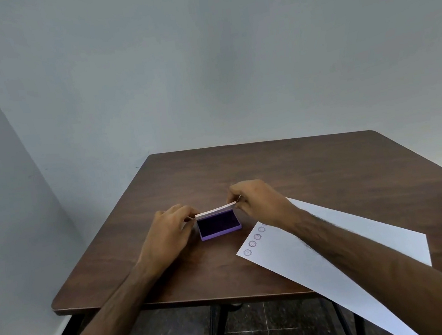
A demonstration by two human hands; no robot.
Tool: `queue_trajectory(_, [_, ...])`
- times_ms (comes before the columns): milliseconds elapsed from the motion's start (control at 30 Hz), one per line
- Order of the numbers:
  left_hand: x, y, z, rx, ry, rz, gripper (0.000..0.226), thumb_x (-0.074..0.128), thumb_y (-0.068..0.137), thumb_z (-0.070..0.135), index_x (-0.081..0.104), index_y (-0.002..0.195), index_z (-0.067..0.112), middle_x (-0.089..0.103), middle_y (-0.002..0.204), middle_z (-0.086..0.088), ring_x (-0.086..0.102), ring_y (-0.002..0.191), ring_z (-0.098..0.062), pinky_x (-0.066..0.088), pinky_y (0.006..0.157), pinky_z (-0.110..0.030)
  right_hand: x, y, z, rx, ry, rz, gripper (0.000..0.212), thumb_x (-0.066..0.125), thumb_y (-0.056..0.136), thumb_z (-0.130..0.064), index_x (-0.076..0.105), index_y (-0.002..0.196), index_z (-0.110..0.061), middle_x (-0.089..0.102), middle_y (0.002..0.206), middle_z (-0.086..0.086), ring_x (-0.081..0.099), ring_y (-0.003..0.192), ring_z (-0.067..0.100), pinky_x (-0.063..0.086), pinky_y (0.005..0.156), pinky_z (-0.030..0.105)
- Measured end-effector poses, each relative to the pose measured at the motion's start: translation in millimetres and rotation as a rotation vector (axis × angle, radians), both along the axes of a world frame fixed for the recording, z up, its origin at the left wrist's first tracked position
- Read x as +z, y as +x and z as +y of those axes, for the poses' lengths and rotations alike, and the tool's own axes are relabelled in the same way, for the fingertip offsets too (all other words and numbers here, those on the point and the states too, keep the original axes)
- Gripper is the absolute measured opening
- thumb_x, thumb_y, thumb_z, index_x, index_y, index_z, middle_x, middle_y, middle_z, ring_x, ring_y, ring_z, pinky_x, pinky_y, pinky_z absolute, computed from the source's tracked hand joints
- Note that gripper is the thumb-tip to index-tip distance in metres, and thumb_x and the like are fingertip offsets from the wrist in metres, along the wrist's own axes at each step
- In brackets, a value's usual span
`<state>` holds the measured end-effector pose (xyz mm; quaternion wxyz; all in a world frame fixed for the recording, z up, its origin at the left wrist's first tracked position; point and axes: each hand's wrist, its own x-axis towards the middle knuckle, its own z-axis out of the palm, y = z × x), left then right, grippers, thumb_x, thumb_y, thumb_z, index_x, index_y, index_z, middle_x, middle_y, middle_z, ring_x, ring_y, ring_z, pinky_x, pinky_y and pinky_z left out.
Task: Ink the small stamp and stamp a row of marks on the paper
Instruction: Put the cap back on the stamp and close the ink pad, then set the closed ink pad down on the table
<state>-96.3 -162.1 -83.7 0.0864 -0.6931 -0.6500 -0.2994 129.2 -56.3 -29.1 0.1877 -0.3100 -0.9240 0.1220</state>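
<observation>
Both hands are at the ink pad (220, 226) mid-worktop (298, 168); left hand (166, 232) has its fingers pinched on the lid's (215, 210) left end, right hand (260, 200) pinches its right end; the lid stands half-raised over the dark pad; the paper (338, 258) lies just right, a row of four round marks (254, 240) along its near-left edge; the stamp itself can't be made out.

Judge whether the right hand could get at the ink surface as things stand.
Probably yes: the lid is raised, the dark ink lies uncovered, and the right hand sits at the lid's right end, though busy holding it.
</observation>
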Motion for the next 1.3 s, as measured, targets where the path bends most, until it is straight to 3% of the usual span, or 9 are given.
queue_trajectory(433, [-6.7, 2.9, -7.1, -0.095, -0.121, 0.046, 0.029, 0.058, 0.091, 0.006, 0.07, 0.109, 0.024, 0.059, 0.112, 0.008, 0.06, 0.103, -0.011, 0.044, 0.088, -0.032, -30.3, 16.4, -4.7, 0.083, 0.022, -0.155, 0.035, 0.049, 0.095, 0.003, 0.066, 0.123, -0.011, 0.058, 0.123, 0.006, 0.061, 0.106, 0.023, 0.048, 0.09, 0.031])
queue_trajectory(600, [-2.8, 4.7, -8.1, -0.116, -0.155, 0.093, 0.015, 0.053, 0.094, 0.031, 0.06, 0.107, 0.031, 0.057, 0.121, 0.011, 0.055, 0.113, -0.008, 0.04, 0.094, -0.032, -30.3, 16.8, 0.8, 0.133, -0.007, -0.129, 0.028, 0.049, 0.095, -0.003, 0.067, 0.116, -0.01, 0.059, 0.119, 0.003, 0.054, 0.109, 0.017, 0.036, 0.091, 0.017])
queue_trajectory(700, [-2.9, 7.8, -3.0, -0.137, -0.232, 0.048, 0.028, 0.05, 0.091, 0.059, 0.051, 0.103, 0.034, 0.059, 0.128, 0.013, 0.055, 0.115, -0.006, 0.043, 0.098, -0.035, -29.8, 14.4, 6.2, 0.174, -0.071, -0.127, 0.016, 0.06, 0.097, -0.027, 0.062, 0.106, -0.014, 0.058, 0.1, -0.007, 0.053, 0.083, 0.007, 0.035, 0.075, 0.012])
queue_trajectory(800, [-4.5, 7.2, 2.4, -0.149, -0.248, 0.028, 0.032, 0.056, 0.088, 0.062, 0.048, 0.101, 0.034, 0.061, 0.125, 0.013, 0.057, 0.111, -0.007, 0.047, 0.095, -0.036, -30.8, 9.4, 12.1, 0.177, -0.135, -0.16, 0.026, 0.066, 0.094, -0.037, 0.056, 0.106, -0.017, 0.049, 0.087, -0.019, 0.049, 0.076, 0.001, 0.035, 0.066, 0.014])
queue_trajectory(933, [-4.9, 1.6, 6.9, -0.174, -0.266, 0.023, 0.029, 0.056, 0.09, 0.057, 0.051, 0.111, 0.037, 0.058, 0.119, 0.014, 0.055, 0.109, -0.006, 0.047, 0.094, -0.034, -32.0, 4.2, 19.0, 0.158, -0.18, -0.136, 0.027, 0.069, 0.093, -0.033, 0.058, 0.11, -0.016, 0.06, 0.1, -0.006, 0.056, 0.089, 0.017, 0.047, 0.078, 0.034])
queue_trajectory(1033, [-5.2, -6.9, 7.6, -0.168, -0.292, 0.035, 0.039, 0.056, 0.093, 0.053, 0.053, 0.128, 0.037, 0.055, 0.126, 0.015, 0.054, 0.114, -0.005, 0.044, 0.098, -0.031, -33.4, -5.5, 19.8, 0.16, -0.178, -0.134, 0.037, 0.07, 0.091, -0.036, 0.059, 0.12, -0.015, 0.064, 0.115, 0.0, 0.055, 0.099, 0.015, 0.044, 0.084, 0.03])
queue_trajectory(1167, [-4.6, -22.1, 2.0, -0.132, -0.305, 0.031, 0.042, 0.057, 0.098, 0.041, 0.054, 0.139, 0.034, 0.052, 0.133, 0.009, 0.053, 0.117, -0.008, 0.041, 0.102, -0.03, -38.5, -31.1, 17.7, 0.165, -0.125, -0.128, 0.046, 0.067, 0.094, -0.034, 0.058, 0.132, -0.012, 0.063, 0.129, 0.006, 0.054, 0.121, 0.02, 0.037, 0.109, 0.034])
queue_trajectory(1300, [-8.9, -41.5, -10.2, -0.046, -0.284, -0.013, 0.038, 0.058, 0.099, 0.033, 0.057, 0.137, 0.029, 0.052, 0.136, 0.004, 0.052, 0.121, -0.012, 0.037, 0.101, -0.024, -40.8, -65.7, 14.5, 0.173, -0.106, -0.117, 0.046, 0.067, 0.094, -0.033, 0.059, 0.134, -0.012, 0.063, 0.132, 0.008, 0.054, 0.123, 0.024, 0.041, 0.107, 0.038])
